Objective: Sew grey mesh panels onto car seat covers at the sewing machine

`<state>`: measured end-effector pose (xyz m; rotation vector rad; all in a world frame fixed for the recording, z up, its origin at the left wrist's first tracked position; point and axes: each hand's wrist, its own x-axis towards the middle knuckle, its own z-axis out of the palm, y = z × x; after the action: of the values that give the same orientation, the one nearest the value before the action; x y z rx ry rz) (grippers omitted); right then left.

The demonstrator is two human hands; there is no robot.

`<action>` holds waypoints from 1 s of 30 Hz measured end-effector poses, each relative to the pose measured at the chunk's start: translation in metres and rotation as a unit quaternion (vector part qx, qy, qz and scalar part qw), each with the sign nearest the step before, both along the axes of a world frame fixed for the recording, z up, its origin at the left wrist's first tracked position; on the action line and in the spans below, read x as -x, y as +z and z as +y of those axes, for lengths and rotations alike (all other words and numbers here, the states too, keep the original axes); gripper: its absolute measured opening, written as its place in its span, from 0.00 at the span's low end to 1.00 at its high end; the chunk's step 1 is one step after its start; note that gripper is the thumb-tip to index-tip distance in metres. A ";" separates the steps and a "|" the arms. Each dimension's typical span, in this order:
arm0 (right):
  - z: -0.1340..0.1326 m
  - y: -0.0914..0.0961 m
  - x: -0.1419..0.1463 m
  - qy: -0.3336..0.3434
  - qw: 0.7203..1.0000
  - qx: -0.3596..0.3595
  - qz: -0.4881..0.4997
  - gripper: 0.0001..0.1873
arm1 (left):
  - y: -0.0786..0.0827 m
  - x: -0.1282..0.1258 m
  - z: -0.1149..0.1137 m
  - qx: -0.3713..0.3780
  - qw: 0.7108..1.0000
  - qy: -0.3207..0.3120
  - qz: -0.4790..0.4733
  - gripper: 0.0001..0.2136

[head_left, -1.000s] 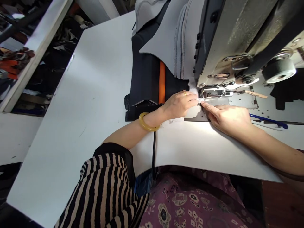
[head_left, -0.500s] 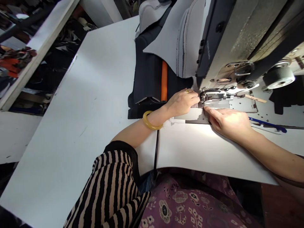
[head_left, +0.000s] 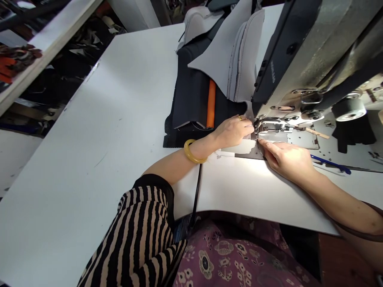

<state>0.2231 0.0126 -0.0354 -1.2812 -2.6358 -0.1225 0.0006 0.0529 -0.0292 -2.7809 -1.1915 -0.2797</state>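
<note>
My left hand (head_left: 232, 132) is closed just left of the presser foot (head_left: 257, 126) of a sewing machine (head_left: 299, 75), fingers bent over the edge of a grey fabric piece (head_left: 249, 109). Its fingertips are partly hidden by the machine. Right of the needle area, my right hand (head_left: 289, 159) rests low on the bed, its index finger pointing at the foot and the other fingers curled under. Whatever is under those fingers is hidden. Behind my left hand lies black fabric (head_left: 191, 95) with an orange strip (head_left: 211, 104) and stacked grey padded panels (head_left: 239, 63).
A blue thin tool (head_left: 330, 163) lies right of my right hand on the white table (head_left: 119, 119). Black fabric scraps (head_left: 353, 133) sit farther right, by the machine. A black cable (head_left: 197, 191) hangs over the front edge. At left, a shelf (head_left: 56, 36) borders heaped scraps.
The view has shifted slightly, so the machine and panels appear a little to the right and lower. Both hands stay at the presser foot with nearly the same pose.
</note>
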 end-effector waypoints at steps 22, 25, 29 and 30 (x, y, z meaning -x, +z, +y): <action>0.003 -0.019 -0.005 -0.004 0.997 -0.039 0.061 0.21 | 0.008 0.003 -0.013 0.001 0.992 0.115 -0.056 0.19; 0.003 -0.018 -0.003 -0.010 0.997 -0.047 0.054 0.21 | 0.010 0.004 -0.014 0.038 0.982 0.184 -0.021 0.23; 0.002 -0.015 -0.004 -0.023 0.998 -0.045 0.041 0.21 | 0.014 0.002 -0.015 0.065 0.977 0.198 0.037 0.25; 0.001 -0.014 -0.005 -0.028 0.998 -0.044 0.039 0.21 | 0.016 0.002 -0.017 0.063 0.977 0.199 0.042 0.24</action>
<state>0.2280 0.0137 -0.0496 -1.3057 -2.5016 -0.1907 -0.0018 0.0363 -0.0129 -2.5389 -1.7549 -0.0500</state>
